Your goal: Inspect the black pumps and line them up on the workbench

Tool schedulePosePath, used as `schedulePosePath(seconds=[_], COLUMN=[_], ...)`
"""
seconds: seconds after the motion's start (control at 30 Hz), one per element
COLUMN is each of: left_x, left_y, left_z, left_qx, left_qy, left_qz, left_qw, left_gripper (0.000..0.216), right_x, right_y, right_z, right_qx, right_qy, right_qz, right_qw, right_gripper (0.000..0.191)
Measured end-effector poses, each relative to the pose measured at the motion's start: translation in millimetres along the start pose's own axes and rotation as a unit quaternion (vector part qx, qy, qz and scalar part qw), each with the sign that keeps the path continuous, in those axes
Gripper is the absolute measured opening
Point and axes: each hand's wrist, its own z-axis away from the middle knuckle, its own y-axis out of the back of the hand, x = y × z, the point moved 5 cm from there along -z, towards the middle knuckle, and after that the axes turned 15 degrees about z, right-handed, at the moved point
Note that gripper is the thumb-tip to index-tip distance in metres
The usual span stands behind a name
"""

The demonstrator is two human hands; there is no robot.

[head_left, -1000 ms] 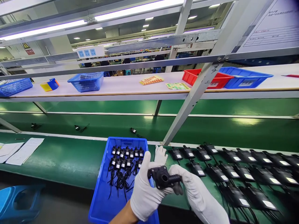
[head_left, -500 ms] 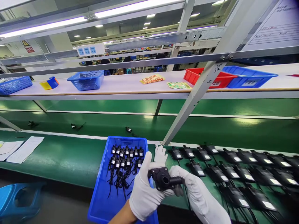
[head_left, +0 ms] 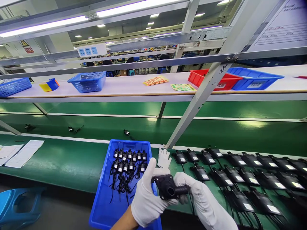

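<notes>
Between my two white-gloved hands is a black water pump [head_left: 165, 186] with a round port facing me and a pipe stub pointing right. My left hand [head_left: 146, 195] is wrapped round its left side, thumb up. My right hand [head_left: 198, 193] is closed at the stub end, fingers on the pump. Below, a blue bin [head_left: 100, 198] holds several smaller black pumps [head_left: 126, 160] in rows with coiled cables. Several larger black pumps [head_left: 247, 179] with white labels lie in rows on the green bench, to the right of my hands.
A spare white glove [head_left: 164, 158] lies behind my hands. A slanted metal post [head_left: 192, 110] rises from the bench. Above are a shelf with a red tray [head_left: 199, 76] and a blue basket [head_left: 87, 83]. Small pumps sit on the green conveyor [head_left: 103, 123]; a blue stool [head_left: 19, 206] stands lower left.
The held pump has turned slightly, its round port now sitting a little lower and further right. Both hands keep their hold. On the conveyor the small pumps have shifted left.
</notes>
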Motion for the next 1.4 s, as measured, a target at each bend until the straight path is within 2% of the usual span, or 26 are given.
schedulePosePath(seconds=[0.37,0.73,1.0,1.4], left_x=[11,6,0,2], left_y=[-5,-1,-2,-5], left_z=[0,2,6,4], left_qx=[0.007,0.006,0.024,0.023], left_qy=[0.006,0.025,0.051,0.038], left_qz=[-0.029,-0.024,-0.018,-0.004], left_qw=[1.000,0.999,0.998,0.999], left_gripper=[0.108,0.104,0.113,0.111], right_x=[-4,-11,-3,-14], right_y=[2,6,7,9], right_z=[-2,0,3,2], right_qx=[-0.002,0.021,0.018,0.033], right_qy=[0.016,0.013,0.009,-0.001], right_qz=[-0.002,0.017,0.018,0.021], right_qw=[1.000,1.000,1.000,0.999], right_gripper=[0.066,0.069,0.067,0.072])
